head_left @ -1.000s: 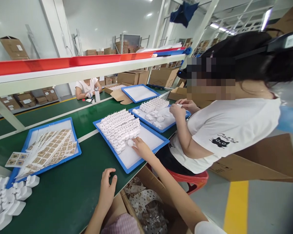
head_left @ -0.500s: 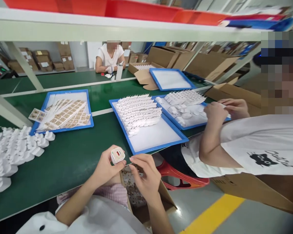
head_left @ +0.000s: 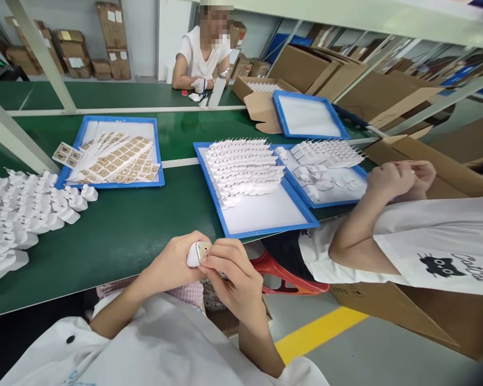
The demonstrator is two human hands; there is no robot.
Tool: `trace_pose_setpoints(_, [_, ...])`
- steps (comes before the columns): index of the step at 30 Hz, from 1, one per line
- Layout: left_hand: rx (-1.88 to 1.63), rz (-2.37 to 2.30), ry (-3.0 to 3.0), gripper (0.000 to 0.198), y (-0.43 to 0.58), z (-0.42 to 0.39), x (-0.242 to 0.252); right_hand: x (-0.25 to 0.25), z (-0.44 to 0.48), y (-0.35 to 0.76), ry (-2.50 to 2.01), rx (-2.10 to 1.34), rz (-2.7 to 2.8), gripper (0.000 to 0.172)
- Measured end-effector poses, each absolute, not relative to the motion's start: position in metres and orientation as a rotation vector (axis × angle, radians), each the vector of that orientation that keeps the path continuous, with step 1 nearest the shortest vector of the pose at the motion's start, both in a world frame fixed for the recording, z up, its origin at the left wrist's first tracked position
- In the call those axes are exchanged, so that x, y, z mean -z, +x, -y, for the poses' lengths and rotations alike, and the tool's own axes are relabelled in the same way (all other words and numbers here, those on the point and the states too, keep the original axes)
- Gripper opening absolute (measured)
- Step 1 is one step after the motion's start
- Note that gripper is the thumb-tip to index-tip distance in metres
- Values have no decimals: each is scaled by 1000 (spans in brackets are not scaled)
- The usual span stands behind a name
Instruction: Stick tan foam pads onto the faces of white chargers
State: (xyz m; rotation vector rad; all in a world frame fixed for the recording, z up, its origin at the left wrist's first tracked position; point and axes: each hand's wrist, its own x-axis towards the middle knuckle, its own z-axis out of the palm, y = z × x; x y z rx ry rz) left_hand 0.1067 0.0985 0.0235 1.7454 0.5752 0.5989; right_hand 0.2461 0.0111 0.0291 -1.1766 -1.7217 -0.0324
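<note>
A small white charger (head_left: 194, 255) with a beige end face is held in my left hand (head_left: 173, 265), fingers wrapped round it. My right hand (head_left: 235, 273) has its fingers pinched at the charger's end face; whatever sits between the fingertips is hidden. Beyond my hands lies a blue-rimmed tray (head_left: 265, 231) with rows of white pieces (head_left: 245, 169). A second blue-rimmed tray (head_left: 160, 161) on the left bears beige sticker sheets (head_left: 118, 158). Many white charger housings (head_left: 16, 220) stand at the table's left end.
On the right, a person's hands (head_left: 402, 179) work over another blue-rimmed tray (head_left: 330, 203) of white parts. Across the green table (head_left: 124, 225) sits another person (head_left: 203, 59). An open cardboard box (head_left: 221, 319) is below my hands, near a red stool (head_left: 293, 279).
My right hand has moved up onto the charger's end face, which has turned toward the right. The thin piece earlier between its fingers no longer shows. The camera view has tilted down.
</note>
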Motion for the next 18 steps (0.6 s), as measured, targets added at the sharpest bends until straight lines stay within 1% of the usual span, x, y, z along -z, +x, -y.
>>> trace_pose_setpoints(12, [-605,-600,1751,16,105,-97,-22,-25,-9,242,-1224,-7,1670,27])
trace_pose_setpoints(18, [-664,-627,1803,22,110,-96,-10,-22,-6,240,-1315,33,1601,23])
